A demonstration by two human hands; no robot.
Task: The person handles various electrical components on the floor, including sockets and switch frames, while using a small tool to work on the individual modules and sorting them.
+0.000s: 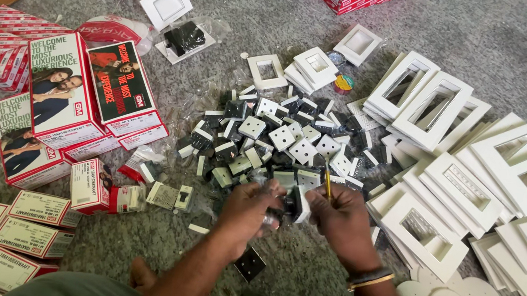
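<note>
Spreading across the right of the frame, white frame plates (466, 186) overlap; red cartons (60, 86) fill the left; a heap of switch modules (278, 140) lies centre. Below it, my left hand (249, 210) closes around a module (297, 202), touching my right hand (341, 221), which pinches a yellow screwdriver (327, 183), long axis running up-frame, tip hidden.
</note>
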